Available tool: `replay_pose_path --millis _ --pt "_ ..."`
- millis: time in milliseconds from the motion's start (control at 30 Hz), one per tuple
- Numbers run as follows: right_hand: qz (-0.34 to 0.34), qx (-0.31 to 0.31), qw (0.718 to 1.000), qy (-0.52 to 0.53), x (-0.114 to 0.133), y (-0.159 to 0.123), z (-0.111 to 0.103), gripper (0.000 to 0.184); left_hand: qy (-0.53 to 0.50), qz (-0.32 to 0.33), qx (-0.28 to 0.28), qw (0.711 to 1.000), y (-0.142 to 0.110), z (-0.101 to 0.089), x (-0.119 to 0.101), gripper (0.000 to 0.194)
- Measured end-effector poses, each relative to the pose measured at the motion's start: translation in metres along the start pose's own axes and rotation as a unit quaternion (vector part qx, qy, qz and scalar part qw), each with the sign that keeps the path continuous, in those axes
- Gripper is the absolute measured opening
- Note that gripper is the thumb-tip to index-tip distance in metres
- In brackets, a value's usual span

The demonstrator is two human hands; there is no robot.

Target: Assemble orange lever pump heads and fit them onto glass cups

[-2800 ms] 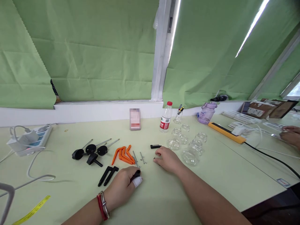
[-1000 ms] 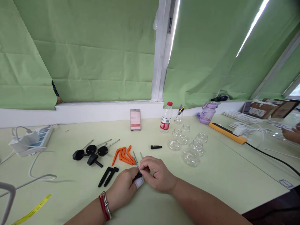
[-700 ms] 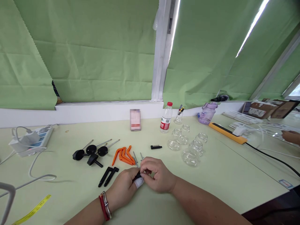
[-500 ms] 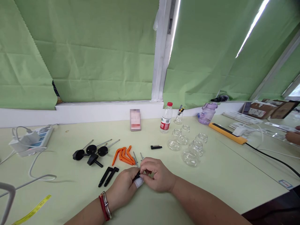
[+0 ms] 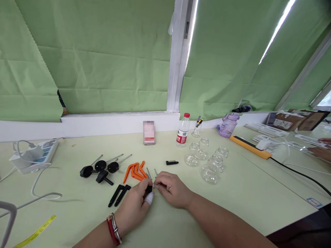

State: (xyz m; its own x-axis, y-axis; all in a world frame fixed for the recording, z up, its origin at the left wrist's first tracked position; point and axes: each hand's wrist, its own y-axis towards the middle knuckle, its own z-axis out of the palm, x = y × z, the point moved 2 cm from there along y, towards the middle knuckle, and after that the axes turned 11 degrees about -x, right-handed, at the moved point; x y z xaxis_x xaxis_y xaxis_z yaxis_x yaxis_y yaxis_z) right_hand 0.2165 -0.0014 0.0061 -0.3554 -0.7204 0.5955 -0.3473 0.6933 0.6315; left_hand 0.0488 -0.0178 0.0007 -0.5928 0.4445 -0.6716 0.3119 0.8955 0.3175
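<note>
My left hand (image 5: 136,203), its thumb wrapped in white, is closed round a small black plastic part (image 5: 148,189), mostly hidden by the fingers. Fingertips of my right hand (image 5: 173,189) are pinched together right beside it, on a thin, light metal pin (image 5: 153,186) whose end meets the black part. Just beyond the hands lie a few metal rods (image 5: 148,173) and several bent orange plastic pieces (image 5: 136,171). Two black L-shaped handles (image 5: 120,195) rest left of my left hand. A small black piece with a ridged edge (image 5: 172,162) lies farther back.
Several black round parts with metal rods (image 5: 100,166) lie at left. Clear glass jars (image 5: 210,174) stand at right, behind them a red-capped bottle (image 5: 183,131) and a purple bottle (image 5: 229,125). A yellow power strip (image 5: 250,147) lies farther right, near another person's hands (image 5: 319,151).
My left hand has turned and drawn slightly left with the black part. My right fingertips have moved from on top of it to its right side, where a metal pin now shows.
</note>
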Motion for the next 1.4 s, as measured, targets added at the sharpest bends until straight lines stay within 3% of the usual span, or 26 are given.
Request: replay_pose_path --millis 200,300,433,667,900,1133,1400 --pt "0.135 -0.126 0.974 -0.13 -0.049 0.006 -0.021 0.02 0.093 -0.083 0.014 0.992 0.006 -0.011 0.006 0.011" --pt "0.182 -0.116 0.958 -0.187 -0.075 0.006 -0.03 0.025 0.118 -0.086 0.027 0.989 0.005 -0.012 0.006 0.014" --pt "0.195 -0.097 0.954 -0.206 -0.094 0.005 -0.033 0.029 0.162 -0.062 0.055 0.983 0.003 -0.01 0.005 0.02" --pt "0.204 -0.068 0.951 -0.222 -0.095 0.004 -0.031 0.029 0.326 -0.023 0.105 0.939 0.005 -0.012 0.007 0.04" --pt "0.212 -0.062 0.949 -0.225 -0.093 0.004 -0.032 0.025 0.354 -0.004 0.113 0.928 0.007 -0.016 0.006 0.053" --pt "0.213 -0.058 0.95 -0.223 -0.09 0.004 -0.033 0.021 0.436 -0.004 0.117 0.892 0.009 -0.02 0.005 0.049" --pt "0.234 -0.038 0.942 -0.238 -0.083 0.005 -0.034 0.017 0.443 0.01 0.085 0.892 0.007 -0.019 0.005 0.046"
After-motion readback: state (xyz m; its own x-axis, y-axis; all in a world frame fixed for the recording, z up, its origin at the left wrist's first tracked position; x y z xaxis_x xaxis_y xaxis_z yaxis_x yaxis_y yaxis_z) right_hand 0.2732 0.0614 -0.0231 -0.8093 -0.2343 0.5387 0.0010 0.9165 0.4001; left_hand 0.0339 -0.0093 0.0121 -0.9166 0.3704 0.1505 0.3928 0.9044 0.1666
